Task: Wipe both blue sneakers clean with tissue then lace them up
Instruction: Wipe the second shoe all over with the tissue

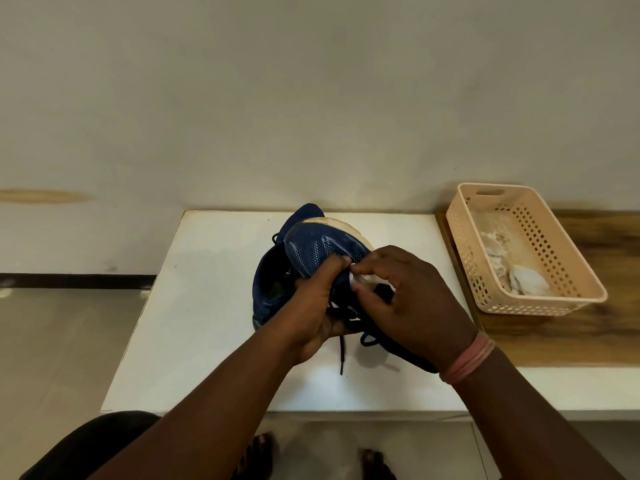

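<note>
Peach plastic basket [568, 271] holds crumpled tissues [519, 271] (used-looking); left hand [313, 306] grips blue sneaker [322, 251], right hand [405, 299] pinches lace [349, 313].

Peach basket [568, 271] on wooden counter [588, 334], maybe rags inside.

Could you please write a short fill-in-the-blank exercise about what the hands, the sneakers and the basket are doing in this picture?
1. The left hand holds a sneaker whose colour is ____.
2. The right hand pinches a white ____ against that sneaker.
3. The peach basket stands on the ____ side of the white table.
4. Crumpled tissues lie inside the ____.

Missing words: blue; tissue; right; basket
</note>
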